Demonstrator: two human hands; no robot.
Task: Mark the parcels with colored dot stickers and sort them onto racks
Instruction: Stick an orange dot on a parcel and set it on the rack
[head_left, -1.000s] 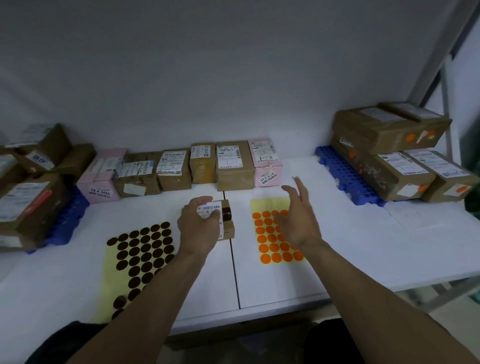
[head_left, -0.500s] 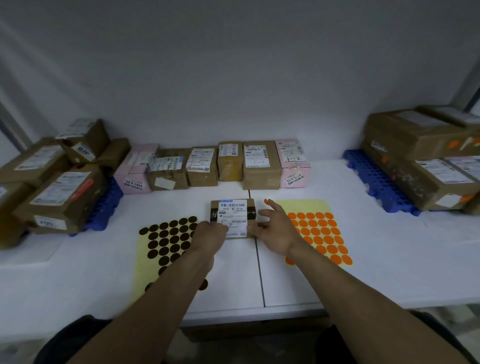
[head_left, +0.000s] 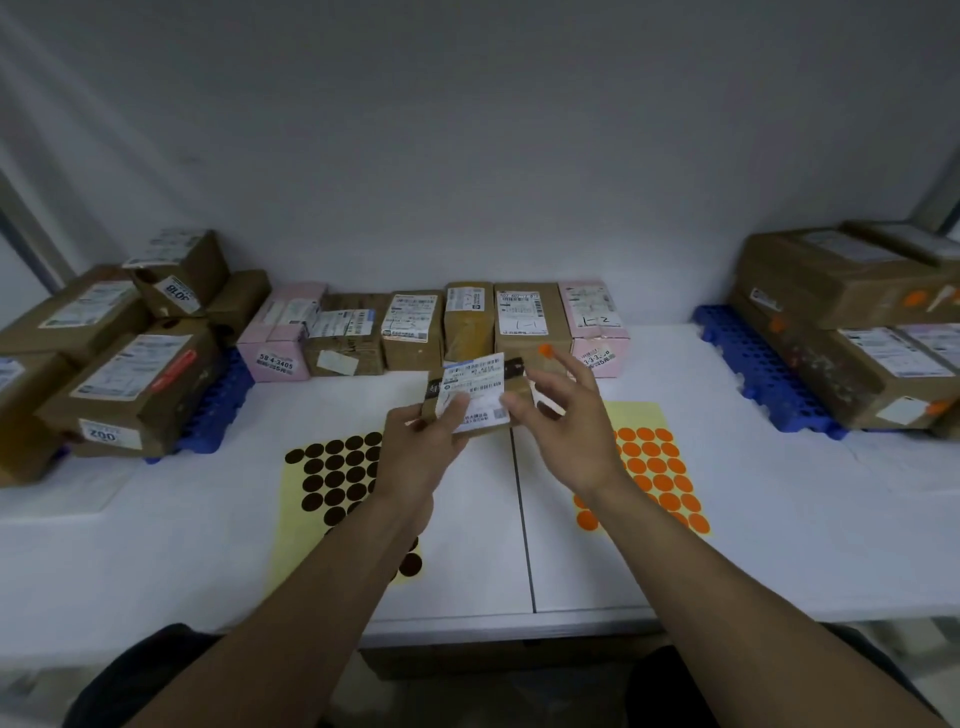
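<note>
My left hand (head_left: 421, 457) grips a small brown parcel (head_left: 480, 392) with a white shipping label and holds it tilted above the table. My right hand (head_left: 563, 431) is beside the parcel's right end with fingers spread, and an orange dot sticker (head_left: 544, 351) sticks to one raised fingertip. A yellow sheet of orange dots (head_left: 654, 467) lies under my right wrist. To the left, partly under my left forearm, lies a yellow sheet of dark brown dots (head_left: 332, 473).
A row of small brown and pink parcels (head_left: 467, 327) lines the back wall. Blue racks hold stacked boxes at the left (head_left: 218, 400) and at the right (head_left: 748, 364); the right boxes carry orange dots. The white table (head_left: 779, 519) has a seam down its middle.
The parcel lay on the table under both hands; now my left hand has lifted it, tilted. My right hand has come off it with an orange dot on a fingertip.
</note>
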